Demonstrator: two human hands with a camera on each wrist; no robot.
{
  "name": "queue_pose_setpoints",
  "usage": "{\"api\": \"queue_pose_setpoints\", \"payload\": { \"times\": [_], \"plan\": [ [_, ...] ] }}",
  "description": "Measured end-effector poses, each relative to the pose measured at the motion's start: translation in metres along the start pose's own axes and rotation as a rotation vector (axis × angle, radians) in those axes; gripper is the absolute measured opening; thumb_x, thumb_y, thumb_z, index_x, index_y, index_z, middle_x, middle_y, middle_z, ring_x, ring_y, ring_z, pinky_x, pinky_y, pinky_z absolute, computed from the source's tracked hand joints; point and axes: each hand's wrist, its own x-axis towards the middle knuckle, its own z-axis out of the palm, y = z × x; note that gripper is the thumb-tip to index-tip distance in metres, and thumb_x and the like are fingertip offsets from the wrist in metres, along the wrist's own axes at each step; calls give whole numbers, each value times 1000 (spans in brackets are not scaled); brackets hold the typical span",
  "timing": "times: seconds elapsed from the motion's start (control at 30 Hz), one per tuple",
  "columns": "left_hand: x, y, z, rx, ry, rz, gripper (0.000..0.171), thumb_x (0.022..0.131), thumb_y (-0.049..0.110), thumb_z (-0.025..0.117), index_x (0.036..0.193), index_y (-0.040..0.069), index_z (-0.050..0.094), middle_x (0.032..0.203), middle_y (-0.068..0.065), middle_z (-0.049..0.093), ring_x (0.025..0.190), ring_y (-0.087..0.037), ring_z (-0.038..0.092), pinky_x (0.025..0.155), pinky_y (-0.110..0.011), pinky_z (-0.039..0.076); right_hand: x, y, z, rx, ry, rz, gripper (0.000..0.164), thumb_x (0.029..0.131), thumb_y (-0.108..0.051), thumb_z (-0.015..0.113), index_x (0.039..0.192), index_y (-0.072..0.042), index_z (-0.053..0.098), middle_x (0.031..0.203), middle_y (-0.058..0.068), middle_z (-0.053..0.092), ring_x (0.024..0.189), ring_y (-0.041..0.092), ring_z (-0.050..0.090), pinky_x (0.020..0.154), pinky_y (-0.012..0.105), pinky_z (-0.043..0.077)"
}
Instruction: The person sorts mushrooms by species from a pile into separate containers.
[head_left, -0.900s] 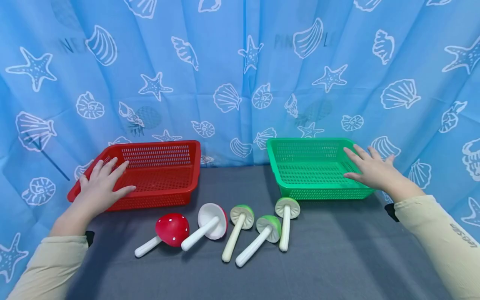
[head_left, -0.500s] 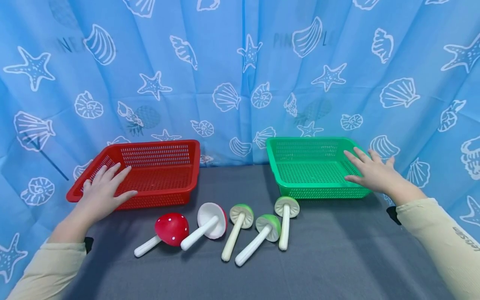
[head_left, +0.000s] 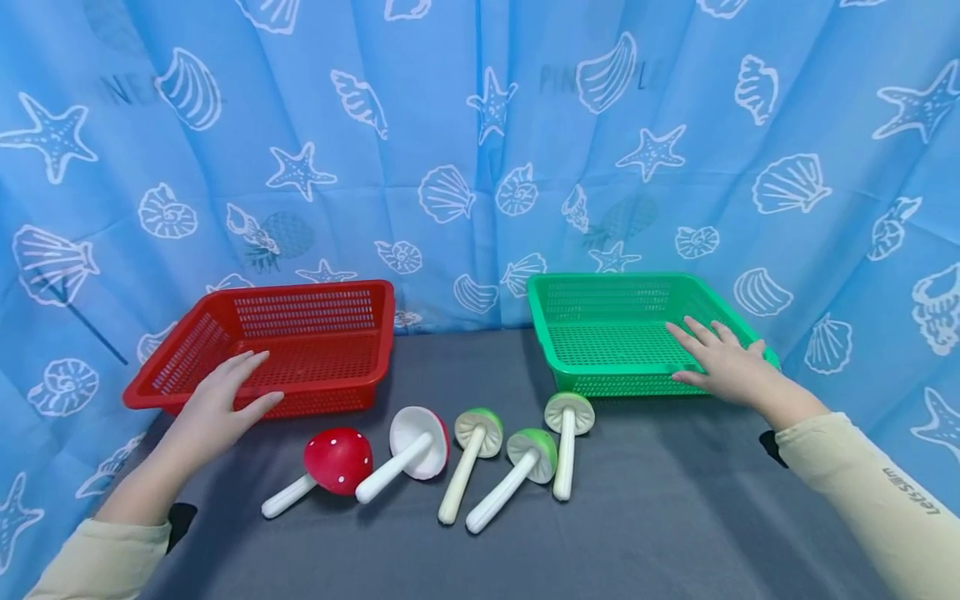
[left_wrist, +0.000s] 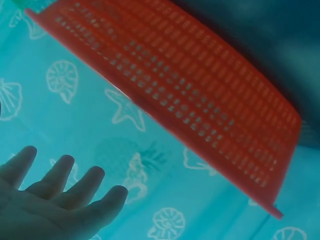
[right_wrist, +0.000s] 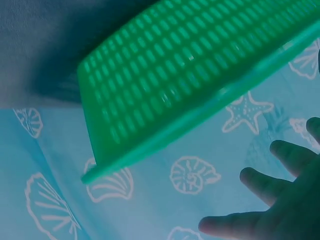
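Left hand (head_left: pixel 212 412), fingers apart, near red basket (head_left: pixel 330 400); right hand (head_left: pixel 729 367), fingers spread, near green basket (head_left: pixel 615 385).

On the table (head_left: pixel 660 517), mushrooms (head_left: pixel 466 467) before left basket (head_left: pixel 330 401) and right basket (head_left: pixel 615 384), curtain (head_left: pixel 435 83) behind.

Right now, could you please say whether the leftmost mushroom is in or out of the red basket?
Out: the leftmost mushroom lies on the cloth, in front of the red basket.
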Motion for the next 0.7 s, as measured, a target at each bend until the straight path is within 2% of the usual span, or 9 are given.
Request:
{"api": "queue_pose_setpoints", "payload": {
  "times": [0.17,0.27,0.4,0.57,0.7],
  "plan": [
    [-7,11,5,-96,28,29,78,88,27,72,148,-2,32,145,-31,32,128,-52,32,86,-66,44,2,-4,12,37,3,-20,78,96,-43,57,155,-10,19,154,29,17,133,60,12,86,86,8],
    [-13,18,12,-155,52,52,73,89,24,71,147,0,34,144,-28,36,127,-49,36,87,-66,44,3,-3,19,27,24,-41,72,97,-36,58,154,-10,23,153,29,21,133,60,15,85,87,7],
    [-22,33,25,-218,74,71,70,88,20,71,146,2,38,142,-25,41,122,-45,44,88,-61,47,5,-2,29,15,55,-63,66,98,-36,55,153,-11,27,152,28,25,132,59,20,86,87,8],
    [-27,58,41,-280,31,92,67,85,19,75,143,3,44,138,-20,47,117,-39,51,90,-55,48,6,1,42,57,62,-68,61,101,-38,49,152,-10,30,150,29,29,131,59,25,87,86,7],
    [-27,77,51,-347,-30,76,63,85,20,75,140,4,49,135,-17,51,116,-35,54,87,-51,51,6,4,50,106,77,-63,55,104,-34,44,152,-10,31,147,31,32,128,60,28,86,87,6]
  ]
}}
